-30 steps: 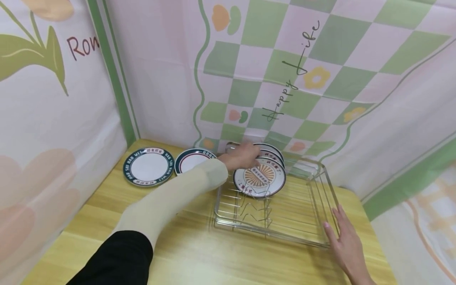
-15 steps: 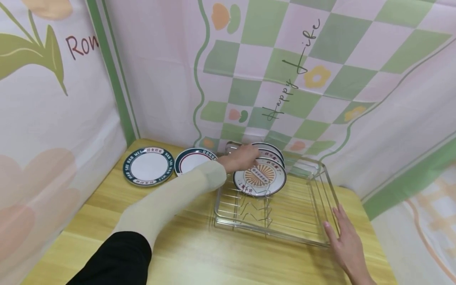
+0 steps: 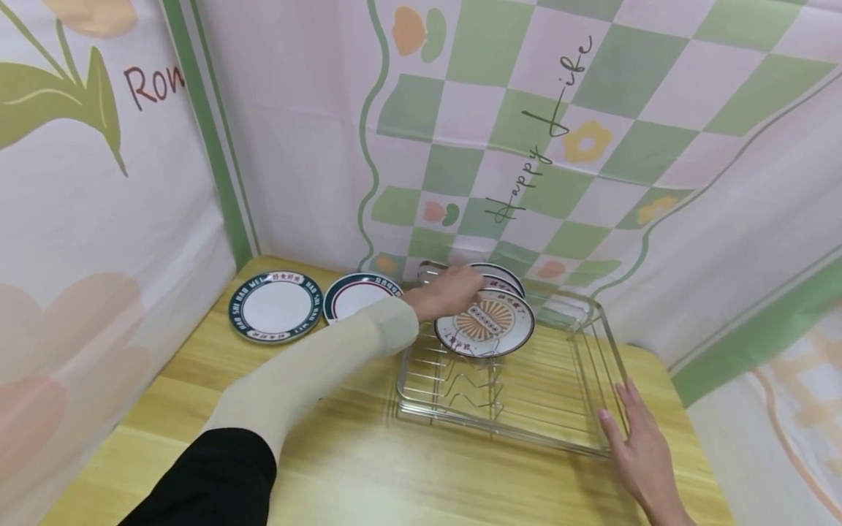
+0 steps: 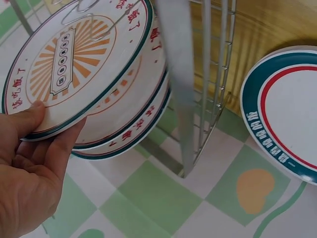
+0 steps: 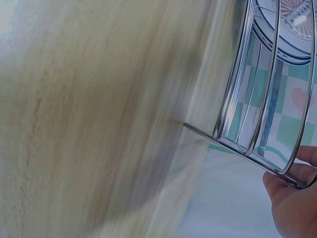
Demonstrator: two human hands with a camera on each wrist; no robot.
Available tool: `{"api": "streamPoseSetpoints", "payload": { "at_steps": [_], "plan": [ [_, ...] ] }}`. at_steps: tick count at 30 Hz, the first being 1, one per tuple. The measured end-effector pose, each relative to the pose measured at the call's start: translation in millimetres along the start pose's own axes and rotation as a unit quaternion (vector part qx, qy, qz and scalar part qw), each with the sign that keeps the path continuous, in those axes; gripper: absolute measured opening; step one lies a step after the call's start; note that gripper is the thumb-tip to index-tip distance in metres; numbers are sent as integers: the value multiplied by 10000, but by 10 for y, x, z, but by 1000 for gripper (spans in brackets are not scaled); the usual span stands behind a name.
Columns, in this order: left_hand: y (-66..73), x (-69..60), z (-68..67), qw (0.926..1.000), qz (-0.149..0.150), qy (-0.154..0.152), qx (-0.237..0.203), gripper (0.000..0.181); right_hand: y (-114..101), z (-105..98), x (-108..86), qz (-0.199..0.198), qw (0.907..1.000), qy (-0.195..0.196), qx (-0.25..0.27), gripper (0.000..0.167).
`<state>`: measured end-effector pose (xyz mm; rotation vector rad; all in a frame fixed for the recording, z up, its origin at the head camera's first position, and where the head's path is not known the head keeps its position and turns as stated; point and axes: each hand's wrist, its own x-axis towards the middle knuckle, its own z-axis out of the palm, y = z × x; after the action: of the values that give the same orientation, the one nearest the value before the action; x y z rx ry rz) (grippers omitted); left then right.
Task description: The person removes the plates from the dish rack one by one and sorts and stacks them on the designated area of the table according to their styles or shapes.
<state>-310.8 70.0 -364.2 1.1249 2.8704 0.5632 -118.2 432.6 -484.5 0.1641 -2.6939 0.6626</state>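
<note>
My left hand [image 3: 450,292] pinches the rim of the front plate [image 3: 490,325] in the head view. In the left wrist view, the thumb lies on this plate's face and the fingers sit behind it. An orange sunburst and red lettering mark the plate. It leans in the wire dish rack [image 3: 546,438], before two similar plates [image 4: 143,89] that stand close behind. At the rack's right front corner, my right hand [image 3: 641,453] holds the frame between thumb and fingers. The right wrist view shows that hand [image 5: 294,203] at the end bars.
Two teal-rimmed plates lie flat to the left: one near the corner [image 3: 275,310], the other [image 3: 358,296] partly behind the left sleeve. The wooden table [image 3: 368,467] meets a patterned cloth wall [image 3: 460,168] at the back.
The front plate has shifted slightly right and up, and it tilts differently from before. My left hand has moved a little with it. The right hand and the rack have stayed in place.
</note>
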Motion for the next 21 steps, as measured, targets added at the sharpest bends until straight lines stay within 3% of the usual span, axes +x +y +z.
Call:
{"api": "streamPoseSetpoints", "payload": {
  "at_steps": [6,14,21],
  "plan": [
    [50,-17,-109,9992,30,136,377,15,-6,0,2,-46,10000,30,10,62],
    [18,-67,-293,9989,157,385,198,15,-26,-11,0,-72,10000,30,2,61],
    [-29,-192,-470,9981,117,597,54,16,-29,-13,3,-62,10000,9,-25,61]
  ]
}}
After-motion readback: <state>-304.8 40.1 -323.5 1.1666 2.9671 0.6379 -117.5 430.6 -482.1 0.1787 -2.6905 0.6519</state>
